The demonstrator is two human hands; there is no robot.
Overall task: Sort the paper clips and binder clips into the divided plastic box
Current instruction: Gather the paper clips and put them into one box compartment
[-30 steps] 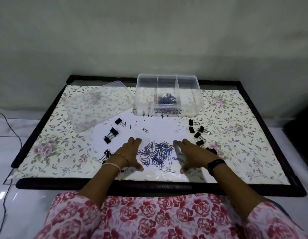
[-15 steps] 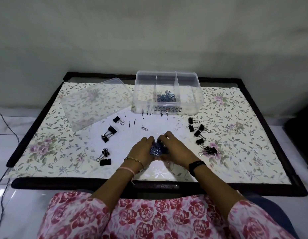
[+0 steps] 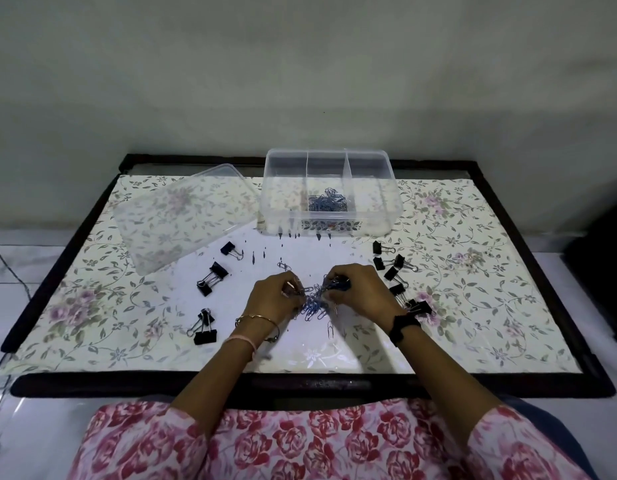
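My left hand [image 3: 272, 297] and my right hand [image 3: 360, 294] are closed around a bunch of blue paper clips [image 3: 315, 301] at the table's middle; some clips dangle between the hands. A stray paper clip [image 3: 330, 330] lies just below them, another [image 3: 283, 265] just above. The clear divided plastic box [image 3: 272, 188] stands at the back, with blue paper clips [image 3: 327, 203] in its middle compartment. Black binder clips lie to the left [image 3: 212, 278] and to the right [image 3: 392, 271] of my hands.
The box's clear lid [image 3: 182, 216] lies tilted at the back left. A floral cloth covers the dark-framed table [image 3: 508, 389]. More binder clips sit at the lower left [image 3: 203, 329] and beside my right wrist [image 3: 418, 307].
My hands, spread flat on either side of the paper clip pile a second ago, have come together, gathered the clips and lifted the bunch slightly off the table.
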